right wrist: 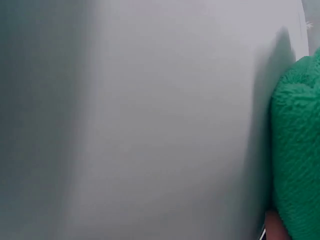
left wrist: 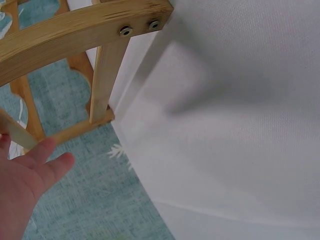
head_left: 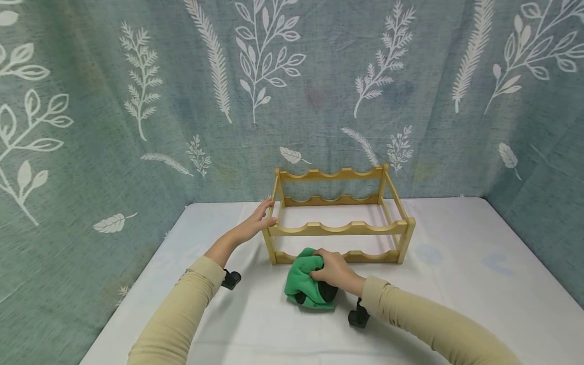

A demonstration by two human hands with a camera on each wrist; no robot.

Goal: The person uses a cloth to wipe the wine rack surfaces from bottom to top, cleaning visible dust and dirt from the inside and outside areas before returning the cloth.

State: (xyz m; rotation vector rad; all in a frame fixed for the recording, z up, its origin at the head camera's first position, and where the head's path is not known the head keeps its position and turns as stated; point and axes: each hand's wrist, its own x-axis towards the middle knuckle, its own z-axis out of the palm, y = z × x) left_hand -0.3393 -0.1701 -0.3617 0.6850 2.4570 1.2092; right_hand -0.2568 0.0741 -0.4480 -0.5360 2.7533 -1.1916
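A light wooden rack with scalloped rails stands toward the back of the table. At its left end my left hand touches the upper side rail, its fingers fairly straight; in the left wrist view the fingers reach past the wood. My right hand grips a bunched green fuzzy cloth with black patches, in front of the rack's lower front rail. In the right wrist view, green pile fills the right edge and most of the hand is out of sight.
A white cloth covers the table. Behind it and along both sides hangs a blue-green curtain with white leaf prints. Small black devices hang at the left wrist and right wrist.
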